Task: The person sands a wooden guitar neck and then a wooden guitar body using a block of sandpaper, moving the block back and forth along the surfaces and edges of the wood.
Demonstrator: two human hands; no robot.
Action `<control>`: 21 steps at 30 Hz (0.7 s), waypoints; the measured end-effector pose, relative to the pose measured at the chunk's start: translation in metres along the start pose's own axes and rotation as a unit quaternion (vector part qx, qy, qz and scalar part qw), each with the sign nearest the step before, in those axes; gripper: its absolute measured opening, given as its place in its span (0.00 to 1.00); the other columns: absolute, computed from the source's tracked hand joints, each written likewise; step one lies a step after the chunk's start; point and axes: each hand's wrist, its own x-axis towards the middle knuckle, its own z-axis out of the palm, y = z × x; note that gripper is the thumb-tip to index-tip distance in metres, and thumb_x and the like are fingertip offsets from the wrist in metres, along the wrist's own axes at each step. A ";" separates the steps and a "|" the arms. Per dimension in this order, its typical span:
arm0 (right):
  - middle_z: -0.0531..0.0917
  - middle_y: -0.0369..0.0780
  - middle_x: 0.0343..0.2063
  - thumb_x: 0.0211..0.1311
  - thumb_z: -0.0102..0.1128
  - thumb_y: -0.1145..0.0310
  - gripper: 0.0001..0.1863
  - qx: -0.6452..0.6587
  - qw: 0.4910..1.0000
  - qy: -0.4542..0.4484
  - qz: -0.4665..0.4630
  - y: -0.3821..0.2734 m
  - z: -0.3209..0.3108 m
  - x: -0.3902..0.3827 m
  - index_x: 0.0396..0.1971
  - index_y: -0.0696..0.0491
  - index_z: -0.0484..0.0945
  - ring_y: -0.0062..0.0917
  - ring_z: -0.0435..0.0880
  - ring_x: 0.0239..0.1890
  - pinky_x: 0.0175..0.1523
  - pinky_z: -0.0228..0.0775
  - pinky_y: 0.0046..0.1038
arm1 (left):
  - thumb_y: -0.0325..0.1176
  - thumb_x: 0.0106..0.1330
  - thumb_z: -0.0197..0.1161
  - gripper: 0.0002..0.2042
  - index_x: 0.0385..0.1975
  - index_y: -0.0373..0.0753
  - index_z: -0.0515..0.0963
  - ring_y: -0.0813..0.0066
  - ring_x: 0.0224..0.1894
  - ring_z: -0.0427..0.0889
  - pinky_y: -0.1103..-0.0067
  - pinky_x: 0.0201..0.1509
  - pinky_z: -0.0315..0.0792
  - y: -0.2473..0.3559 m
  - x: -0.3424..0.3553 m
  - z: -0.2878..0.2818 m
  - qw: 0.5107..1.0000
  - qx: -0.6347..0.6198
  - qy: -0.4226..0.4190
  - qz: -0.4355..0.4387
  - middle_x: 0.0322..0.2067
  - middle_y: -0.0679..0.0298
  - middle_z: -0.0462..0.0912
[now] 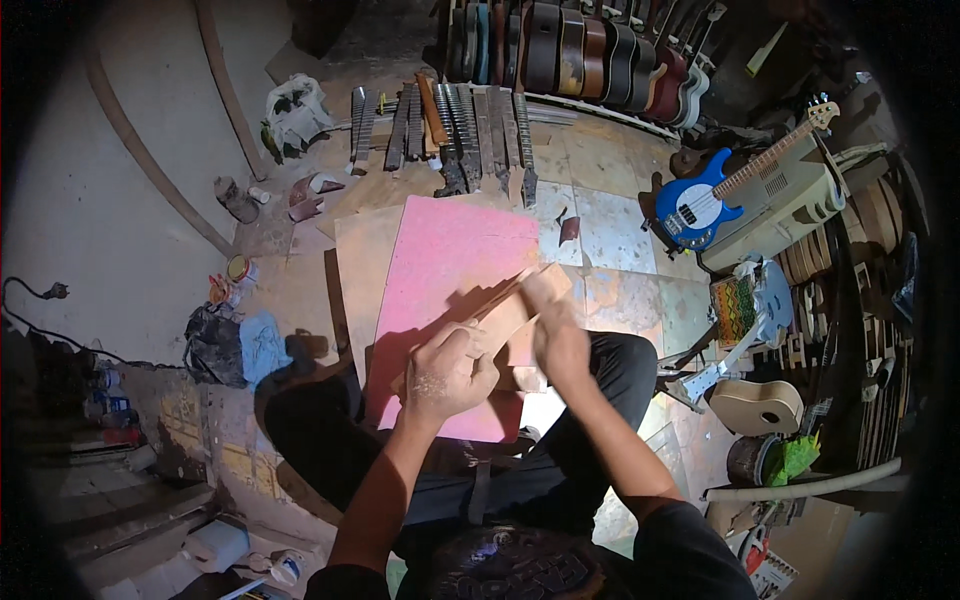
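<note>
My left hand (448, 370), dusty on its back, is closed around the near end of a pale piece of wood (505, 318). The wood slants away to the right above a pink board (455, 245). My right hand (558, 338) is against the wood's far right part. Motion smears its fingers, so whether it holds anything there cannot be made out. The pink board lies in front of me and reaches back between my legs, with a tan sheet (358, 250) showing at its left.
Several guitar necks (460, 135) lie beyond the board, with a row of guitar bodies (590, 55) behind. At the right are a blue electric bass (690, 205) and an acoustic guitar body (757, 405). Black and blue plastic bags (262, 345) sit by the left wall.
</note>
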 end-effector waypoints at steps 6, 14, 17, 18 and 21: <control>0.80 0.46 0.31 0.68 0.58 0.74 0.35 -0.051 0.999 -0.003 -0.016 0.012 -0.022 0.004 0.74 0.32 0.73 0.45 0.84 0.25 0.29 0.78 0.46 | 0.23 0.51 0.71 0.09 0.33 0.36 0.82 0.52 0.44 0.93 0.67 0.45 0.87 0.011 -0.009 0.003 1.000 0.022 0.001 0.019 0.39 0.50 0.89; 0.86 0.48 0.30 0.67 0.59 0.70 0.34 -0.091 0.992 -0.083 -0.036 0.022 -0.038 -0.021 0.75 0.40 0.72 0.46 0.88 0.28 0.31 0.81 0.48 | 0.26 0.48 0.70 0.09 0.27 0.39 0.77 0.53 0.45 0.92 0.65 0.45 0.86 0.028 -0.029 0.018 0.998 0.037 -0.023 0.048 0.40 0.55 0.88; 0.85 0.51 0.28 0.67 0.58 0.71 0.33 -0.094 0.993 -0.076 0.008 0.016 -0.053 -0.015 0.74 0.44 0.73 0.48 0.87 0.27 0.31 0.80 0.50 | 0.25 0.49 0.68 0.08 0.27 0.38 0.75 0.55 0.44 0.87 0.65 0.46 0.83 0.034 -0.035 0.026 0.998 0.036 -0.035 0.037 0.37 0.58 0.83; 0.85 0.52 0.28 0.67 0.58 0.71 0.32 -0.098 0.986 -0.131 -0.023 0.008 -0.050 -0.026 0.72 0.45 0.74 0.49 0.88 0.28 0.31 0.81 0.50 | 0.25 0.49 0.68 0.08 0.27 0.38 0.75 0.55 0.44 0.87 0.64 0.46 0.83 0.034 -0.038 0.026 0.998 0.044 -0.047 0.028 0.37 0.58 0.83; 0.86 0.54 0.31 0.67 0.61 0.68 0.31 -0.083 0.976 -0.198 -0.027 -0.004 -0.055 -0.040 0.72 0.46 0.74 0.52 0.89 0.32 0.35 0.82 0.50 | 0.25 0.48 0.67 0.08 0.27 0.37 0.75 0.54 0.43 0.86 0.63 0.45 0.82 0.037 -0.038 0.027 0.997 0.041 -0.053 0.035 0.37 0.58 0.83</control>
